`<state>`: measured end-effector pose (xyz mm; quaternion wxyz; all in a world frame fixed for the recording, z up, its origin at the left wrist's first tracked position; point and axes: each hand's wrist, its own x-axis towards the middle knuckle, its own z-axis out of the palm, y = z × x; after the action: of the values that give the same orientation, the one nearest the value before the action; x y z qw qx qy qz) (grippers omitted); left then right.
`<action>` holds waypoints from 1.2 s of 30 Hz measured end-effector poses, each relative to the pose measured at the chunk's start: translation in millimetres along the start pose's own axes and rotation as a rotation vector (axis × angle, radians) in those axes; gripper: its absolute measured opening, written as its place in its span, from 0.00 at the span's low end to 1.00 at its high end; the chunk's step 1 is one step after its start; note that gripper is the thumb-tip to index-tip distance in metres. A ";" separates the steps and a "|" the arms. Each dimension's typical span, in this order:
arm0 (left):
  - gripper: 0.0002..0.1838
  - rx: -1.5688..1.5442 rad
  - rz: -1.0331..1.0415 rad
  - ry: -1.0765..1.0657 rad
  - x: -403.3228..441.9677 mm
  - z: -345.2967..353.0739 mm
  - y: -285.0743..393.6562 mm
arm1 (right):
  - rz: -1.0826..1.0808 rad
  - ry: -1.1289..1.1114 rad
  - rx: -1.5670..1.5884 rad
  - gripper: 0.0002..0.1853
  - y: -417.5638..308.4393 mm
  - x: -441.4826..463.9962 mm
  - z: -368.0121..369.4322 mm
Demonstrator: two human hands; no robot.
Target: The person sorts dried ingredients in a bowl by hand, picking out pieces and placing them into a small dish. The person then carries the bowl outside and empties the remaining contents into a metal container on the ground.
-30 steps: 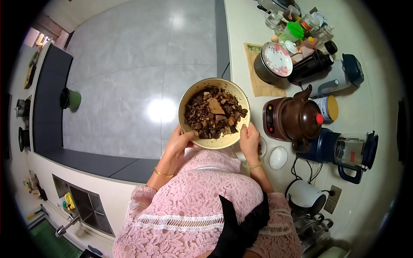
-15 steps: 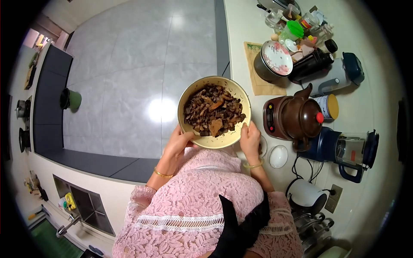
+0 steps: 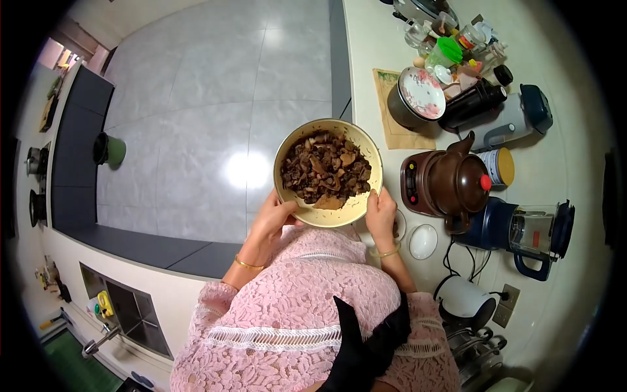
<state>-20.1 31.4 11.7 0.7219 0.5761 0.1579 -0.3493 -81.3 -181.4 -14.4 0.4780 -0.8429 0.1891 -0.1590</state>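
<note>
A cream-coloured bowl (image 3: 357,210) is held up in front of me, its open top facing the camera. Inside lies a heap of dark brown dried pieces, perhaps herbs (image 3: 323,166), with a larger tan piece near the lower rim. My left hand (image 3: 271,219) is closed on the bowl's lower left rim, thumb over the edge. On the lower right rim, my right hand (image 3: 380,215) grips with its thumb on top; its other fingers go behind the bowl. Just right of that hand, a small white dish (image 3: 423,242) sits on the counter.
On the right-hand counter (image 3: 366,59) stand a brown electric clay pot (image 3: 460,181), a blue blender (image 3: 490,222), a lidded pot (image 3: 405,108) on a paper bag, a black flask (image 3: 473,104) and several jars. A sink (image 3: 140,320) is at lower left; a green bin (image 3: 115,150) stands on the floor.
The pieces in the bowl have shifted and tumbled into a different arrangement. The bowl has moved very slightly right and down, still in both hands.
</note>
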 end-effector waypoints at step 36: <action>0.28 0.164 0.268 0.039 -18.7 16.6 3.9 | 0.163 0.039 0.231 0.07 21.6 -10.7 5.1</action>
<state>-33.5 22.1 31.1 0.7093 0.6558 0.0646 -0.2503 -91.9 -182.7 -36.6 0.5793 -0.7611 0.2464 -0.1566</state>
